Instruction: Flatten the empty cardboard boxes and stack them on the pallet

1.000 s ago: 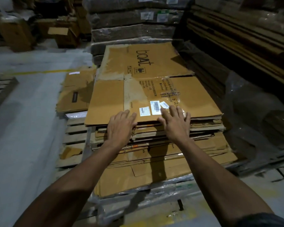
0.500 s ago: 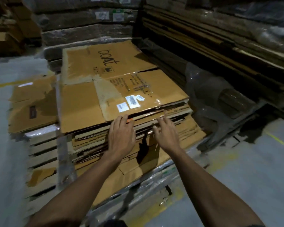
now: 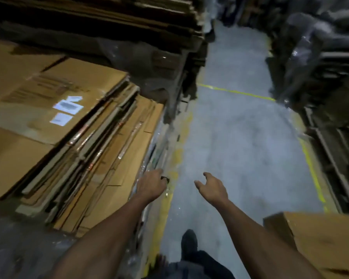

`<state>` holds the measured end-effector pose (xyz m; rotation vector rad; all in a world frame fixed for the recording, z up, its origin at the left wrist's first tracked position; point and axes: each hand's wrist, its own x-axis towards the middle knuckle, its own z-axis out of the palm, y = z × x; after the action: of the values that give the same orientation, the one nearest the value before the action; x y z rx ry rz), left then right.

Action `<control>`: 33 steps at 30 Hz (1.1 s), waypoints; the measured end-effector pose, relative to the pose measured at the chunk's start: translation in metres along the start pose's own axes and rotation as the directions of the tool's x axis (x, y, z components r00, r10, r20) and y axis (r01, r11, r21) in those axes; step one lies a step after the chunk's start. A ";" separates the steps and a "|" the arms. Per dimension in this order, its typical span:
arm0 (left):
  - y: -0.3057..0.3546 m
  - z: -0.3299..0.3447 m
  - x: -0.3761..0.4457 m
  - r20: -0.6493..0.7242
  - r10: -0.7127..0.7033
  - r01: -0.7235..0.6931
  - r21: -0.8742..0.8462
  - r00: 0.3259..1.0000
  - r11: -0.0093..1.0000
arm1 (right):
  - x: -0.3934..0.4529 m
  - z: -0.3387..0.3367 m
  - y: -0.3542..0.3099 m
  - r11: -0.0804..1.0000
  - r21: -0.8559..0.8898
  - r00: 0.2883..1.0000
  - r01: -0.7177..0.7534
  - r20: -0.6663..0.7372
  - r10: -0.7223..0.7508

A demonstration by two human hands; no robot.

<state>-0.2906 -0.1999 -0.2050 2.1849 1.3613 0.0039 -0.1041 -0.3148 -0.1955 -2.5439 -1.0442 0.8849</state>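
Grey concrete floor (image 3: 240, 150), crossed by yellow lines (image 3: 236, 91). At left, stacked flat cardboard (image 3: 54, 109); at lower right, a box (image 3: 320, 240). Dark shoe (image 3: 188, 241) planted near bottom.

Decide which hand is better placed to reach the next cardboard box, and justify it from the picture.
Probably the right. The right hand hangs open over the aisle floor, on the side of the cardboard box at lower right. The left hand is beside the flattened stack, farther from it.

Place: a warehouse, probably a packing or storage hall
Floor: grey concrete aisle (image 3: 240, 148) with yellow lines (image 3: 237, 92)
Stock: flattened cardboard stack (image 3: 73, 137); blurred wrapped loads (image 3: 314, 47) alongside
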 end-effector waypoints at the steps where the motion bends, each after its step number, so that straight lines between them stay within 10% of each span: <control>1: 0.009 0.012 -0.005 0.048 0.039 -0.037 -0.028 0.998 0.999 | -0.015 0.003 0.021 0.997 0.032 0.998 -0.065 -0.012 0.065; 19: 0.225 0.211 -0.150 0.410 0.503 -0.594 0.127 0.761 0.794 | -0.253 0.014 0.313 0.682 0.512 0.716 -0.523 -0.171 0.677; 33: 0.484 0.389 -0.275 0.622 0.698 -0.922 0.356 0.355 0.152 | -0.388 -0.041 0.569 0.454 0.582 0.456 -0.675 -0.155 0.877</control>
<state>0.0880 -0.7631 -0.2343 3.0892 -0.3497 -0.4877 0.0179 -0.9924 -0.2415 -2.5411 0.5852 0.5345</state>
